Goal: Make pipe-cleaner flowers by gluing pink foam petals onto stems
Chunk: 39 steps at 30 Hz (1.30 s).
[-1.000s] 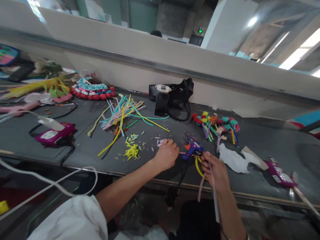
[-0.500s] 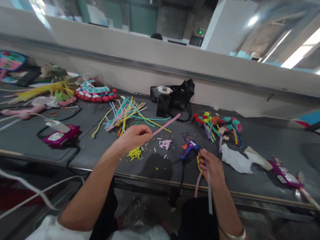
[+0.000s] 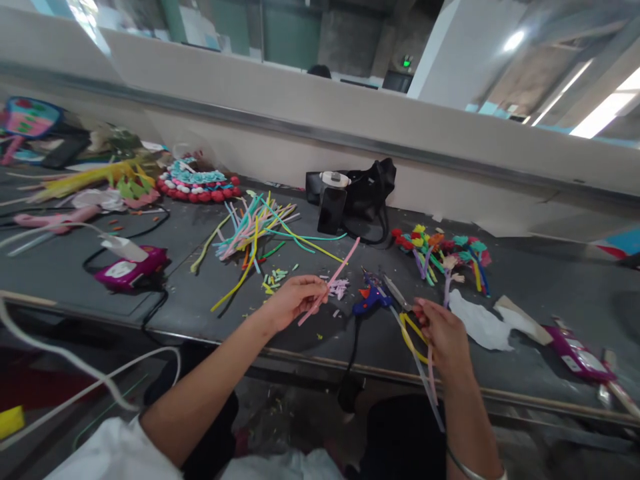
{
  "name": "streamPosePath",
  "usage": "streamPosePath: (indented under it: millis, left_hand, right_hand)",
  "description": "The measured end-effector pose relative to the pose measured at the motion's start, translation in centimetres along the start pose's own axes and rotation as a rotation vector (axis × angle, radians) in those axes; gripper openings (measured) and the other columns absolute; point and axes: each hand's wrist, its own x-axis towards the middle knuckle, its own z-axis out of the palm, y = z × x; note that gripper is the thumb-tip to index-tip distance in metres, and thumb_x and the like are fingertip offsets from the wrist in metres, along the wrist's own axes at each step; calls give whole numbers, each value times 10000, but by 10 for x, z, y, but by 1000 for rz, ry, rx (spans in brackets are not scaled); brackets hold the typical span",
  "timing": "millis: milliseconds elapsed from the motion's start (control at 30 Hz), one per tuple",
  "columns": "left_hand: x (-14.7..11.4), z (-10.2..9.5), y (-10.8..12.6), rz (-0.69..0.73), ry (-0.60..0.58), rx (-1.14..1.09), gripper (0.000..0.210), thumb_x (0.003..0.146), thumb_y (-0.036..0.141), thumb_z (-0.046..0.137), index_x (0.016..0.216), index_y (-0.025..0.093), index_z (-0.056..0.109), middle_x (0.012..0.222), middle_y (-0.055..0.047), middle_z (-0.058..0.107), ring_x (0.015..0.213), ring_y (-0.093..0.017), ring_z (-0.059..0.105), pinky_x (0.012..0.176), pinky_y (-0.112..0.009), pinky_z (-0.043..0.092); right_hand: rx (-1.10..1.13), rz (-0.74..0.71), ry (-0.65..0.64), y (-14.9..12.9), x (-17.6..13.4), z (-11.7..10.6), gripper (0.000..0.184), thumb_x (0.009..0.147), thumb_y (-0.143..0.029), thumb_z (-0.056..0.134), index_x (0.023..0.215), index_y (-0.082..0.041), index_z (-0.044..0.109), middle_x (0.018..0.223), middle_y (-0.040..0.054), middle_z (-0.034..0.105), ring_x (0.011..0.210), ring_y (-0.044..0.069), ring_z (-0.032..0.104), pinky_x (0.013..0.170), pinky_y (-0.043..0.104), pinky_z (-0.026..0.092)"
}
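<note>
Across the dark, scuffed tabletop (image 3: 545, 283), a soft-looking black bag (image 3: 373, 190) slumps at the back, with a loose tangle of thin, bendy coloured strips (image 3: 253, 230) to its left. A blue glue gun (image 3: 371, 301) lies between the hands, in the way, just beside the metal-bladed, yellow-handled scissors (image 3: 399, 295) on which the right hand's (image 3: 445, 333) grip is closed. The left hand's (image 3: 297, 300) grip pinches a slim, nearly straight pale-pink strip (image 3: 341, 267) slantwise over the tabletop, near scattered lilac snippets (image 3: 341, 289).
</note>
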Motion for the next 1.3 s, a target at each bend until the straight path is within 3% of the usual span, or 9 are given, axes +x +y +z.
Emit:
streamPosePath:
  millis: [233, 433, 567, 733, 900, 1000, 1133, 1200, 1300]
  left_hand:
    - [4, 5, -3, 10, -17, -4, 136, 695, 218, 714, 736, 138, 611, 655, -2, 611, 491, -60, 500, 506, -188, 419]
    - [5, 8, -5, -9, -22, -18, 129, 684, 199, 701, 748, 143, 605, 666, 0, 617, 502, -64, 517, 512, -188, 427]
    - [3, 7, -5, -3, -42, -25, 128, 682, 188, 704, 759, 143, 612, 675, 1, 623, 519, -67, 534, 524, -186, 439]
    - [-1, 13, -7, 20, -64, -98, 162, 698, 198, 715, 779, 143, 586, 725, -31, 661, 582, -105, 607, 597, -230, 503]
    - [-10, 32, -18, -73, -134, -236, 243, 698, 203, 724, 834, 152, 529, 844, -88, 695, 762, -218, 697, 702, -366, 563]
    - [-15, 39, -25, -122, -180, -251, 273, 716, 243, 714, 859, 169, 493, 818, -68, 680, 681, -206, 693, 612, -339, 563]
    - [-19, 40, -29, -118, -158, -168, 256, 749, 268, 690, 828, 177, 465, 658, 15, 594, 374, -47, 451, 348, -143, 297]
    - [-20, 39, -30, -96, -124, -146, 250, 757, 268, 682, 823, 183, 456, 605, 53, 537, 339, -7, 316, 336, -132, 183]
    - [-23, 41, -32, -72, -101, -94, 252, 770, 294, 669, 829, 196, 444, 588, 66, 515, 346, -6, 263, 347, -145, 143]
  right_hand:
    - [379, 236, -129, -37, -26, -21, 395, 563, -277, 854, 918, -146, 742, 748, 18, 647, 591, 77, 526, 402, 140, 387]
    - [489, 266, -205, -56, -43, -20, 333, 619, -242, 853, 909, -150, 718, 811, 27, 661, 604, 70, 559, 519, 154, 514]
    - [470, 283, -309, -64, -48, 1, 276, 682, -266, 826, 911, -172, 704, 836, 39, 681, 663, 111, 610, 592, 216, 563]
    - [547, 276, -370, -65, -49, 44, 256, 661, -230, 842, 846, -171, 676, 835, 22, 694, 683, 98, 630, 659, 210, 572]
    - [637, 274, -296, -54, -62, 88, 281, 633, -212, 847, 829, -189, 647, 867, 20, 719, 728, 109, 651, 761, 273, 582]
    - [655, 217, -279, -46, -68, 103, 290, 643, -208, 835, 842, -202, 625, 841, 7, 718, 747, 114, 659, 795, 297, 575]
    - [611, 180, -253, -36, -61, 104, 312, 616, -212, 847, 833, -193, 623, 816, 2, 708, 749, 118, 662, 804, 301, 565]
    - [595, 168, -215, -32, -55, 101, 310, 597, -219, 854, 803, -186, 625, 801, -3, 703, 755, 122, 664, 788, 294, 566]
    - [599, 125, -146, -31, -44, 91, 289, 599, -221, 846, 775, -188, 619, 775, -28, 689, 731, 102, 649, 725, 245, 566]
